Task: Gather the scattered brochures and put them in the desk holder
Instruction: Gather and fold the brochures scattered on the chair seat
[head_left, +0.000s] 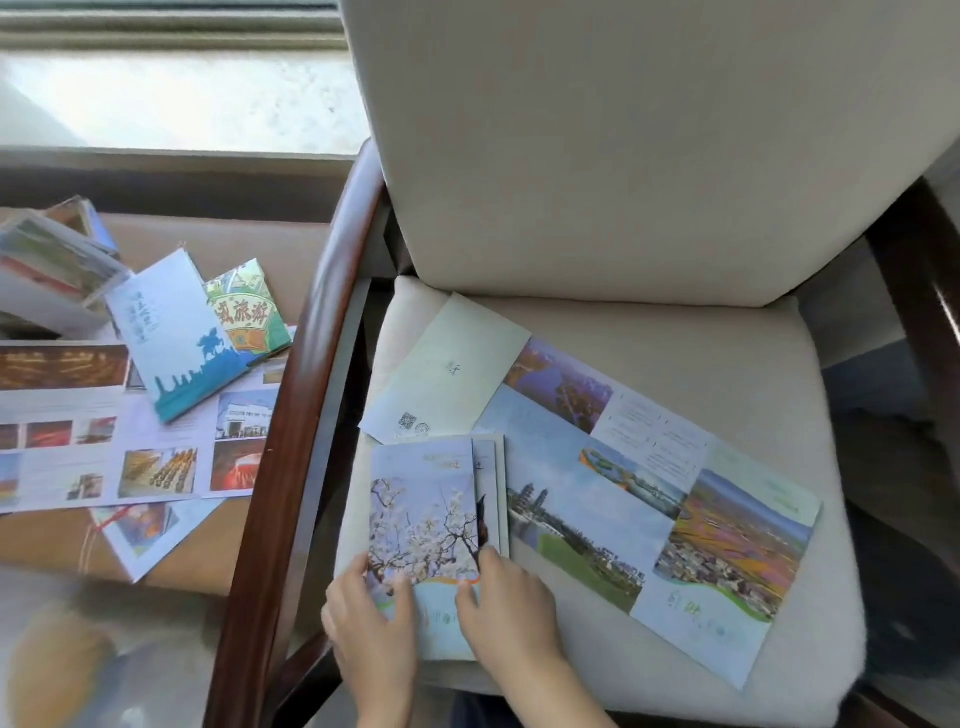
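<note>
A folded blossom brochure (423, 514) lies on the chair seat cushion (727, 343), on top of another folded one (491, 488). My left hand (371, 623) and my right hand (506, 603) both grip its near edge, thumbs on top. Beside it spreads a large unfolded landscape brochure (649, 509), and a pale green leaflet (449, 369) lies behind. On the low table to the left sit a blue-and-white brochure (176, 338), a colourful one (249, 312), an unfolded photo sheet (104, 431), and a clear desk holder (47, 265) with brochures inside.
The chair's dark wooden armrest (296, 395) curves between the seat and the brown side table (218, 244). The chair back (623, 145) rises behind the seat. A bright window sill (182, 104) runs along the far left. Another small leaflet (140, 530) pokes out under the photo sheet.
</note>
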